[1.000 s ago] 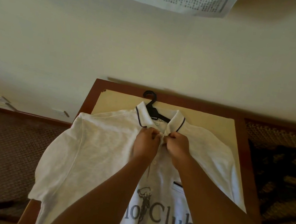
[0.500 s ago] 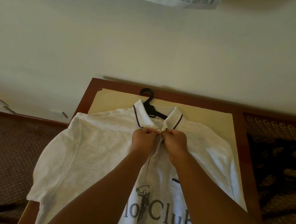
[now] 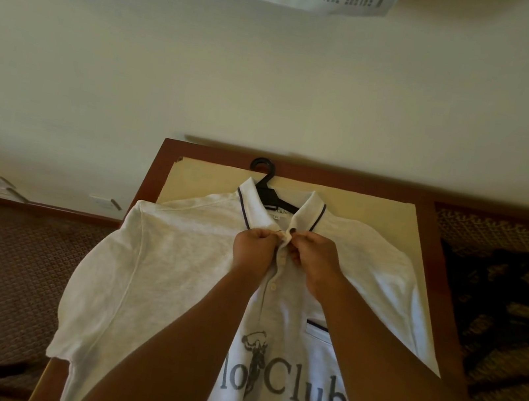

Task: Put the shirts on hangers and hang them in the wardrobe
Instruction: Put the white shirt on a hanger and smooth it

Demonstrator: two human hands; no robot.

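White polo shirt [image 3: 175,276] lay flat on bench [image 3: 372,214], centre frame, black hanger [image 3: 266,188] inside collar, hook toward top. L hand [image 3: 253,249] & R hand [image 3: 316,260]: each grip pinched on placket at top button, knuckles nearly touching.

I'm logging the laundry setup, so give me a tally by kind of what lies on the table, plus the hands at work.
White polo shirt with dark collar trim: 1
Black plastic hanger, inside the shirt's neck: 1
Hands, left hand and right hand, both pinching the button placket: 2
Total: 4
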